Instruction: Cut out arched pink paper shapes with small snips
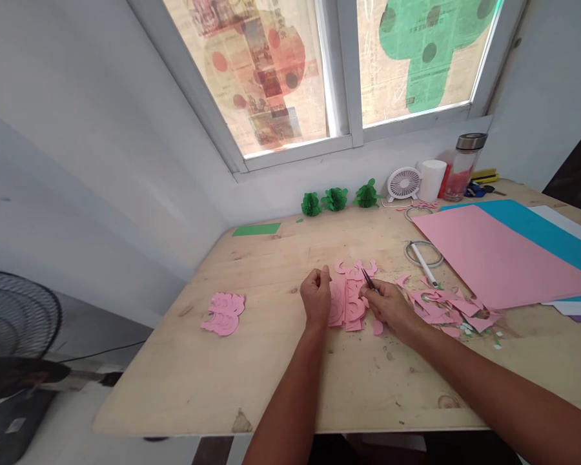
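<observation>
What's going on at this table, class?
A person is working with pink paper. The right hand holds a dark pointed tool over the cut pink pieces, and the left hand is curled beside them. Another group of pink cutouts lies off to the left, with loose scraps on the right.

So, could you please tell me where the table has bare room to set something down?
The table shows bare wood between the pink cutouts at far left and the left hand, and up to the green strip. It is crowded from the right hand across the pink scraps to the large sheets.
</observation>
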Tool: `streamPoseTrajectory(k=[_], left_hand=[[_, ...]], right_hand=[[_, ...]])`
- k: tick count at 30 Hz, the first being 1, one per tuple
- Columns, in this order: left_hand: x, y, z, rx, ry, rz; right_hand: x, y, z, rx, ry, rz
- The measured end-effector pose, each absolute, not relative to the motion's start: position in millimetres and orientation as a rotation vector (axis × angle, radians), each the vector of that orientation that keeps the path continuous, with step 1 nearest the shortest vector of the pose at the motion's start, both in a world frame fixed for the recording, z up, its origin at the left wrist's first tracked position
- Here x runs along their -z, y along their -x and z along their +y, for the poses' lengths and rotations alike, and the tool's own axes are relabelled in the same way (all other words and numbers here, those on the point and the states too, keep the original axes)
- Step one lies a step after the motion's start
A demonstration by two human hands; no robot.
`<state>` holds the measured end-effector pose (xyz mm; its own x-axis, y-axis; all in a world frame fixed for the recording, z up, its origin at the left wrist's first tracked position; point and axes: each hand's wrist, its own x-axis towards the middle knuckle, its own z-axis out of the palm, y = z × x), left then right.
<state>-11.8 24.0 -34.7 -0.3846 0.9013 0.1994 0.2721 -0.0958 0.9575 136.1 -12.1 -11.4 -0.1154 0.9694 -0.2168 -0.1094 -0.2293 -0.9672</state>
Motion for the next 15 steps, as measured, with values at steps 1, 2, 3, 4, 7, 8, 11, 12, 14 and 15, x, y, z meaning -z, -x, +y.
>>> streamPoseTrajectory(k=[1, 2, 3, 4, 7, 8, 11, 12, 14, 15], left_hand=[[35, 12, 25, -1.52, -1.277, 1.648], [36, 12, 25, -1.527, -1.268, 1.654], [36, 13, 26, -1.532, -1.26, 1.661], [36, 13, 26, -1.537, -1.253, 1.666], [38, 13, 27, -1.547, -1.24, 1.672], [38, 13, 27, -1.549, -1.237, 1.67], [40, 12, 28, -1.555, -1.219, 1.655], [41, 12, 29, -1.556, -1.211, 1.647], [42, 12, 29, -1.558, -1.19, 1.627], [42, 12, 29, -1.562, -1.179, 1.612]], right_hand=[[11, -136, -12, -1.504, 1.227, -1.081], [11, -136, -12, -1.501, 1.229, -1.086], [12, -136, -12, -1.498, 1.229, -1.093], [12, -136, -12, -1.492, 1.228, -1.101], [14, -136, -12, -1.47, 1.228, -1.122], [15, -136, -11, -1.464, 1.227, -1.126], [18, -136, -10, -1.462, 1.225, -1.131], [19, -136, -10, -1.462, 1.224, -1.131], [22, -136, -8, -1.457, 1.219, -1.134], [23, -136, -8, -1.45, 1.22, -1.139]])
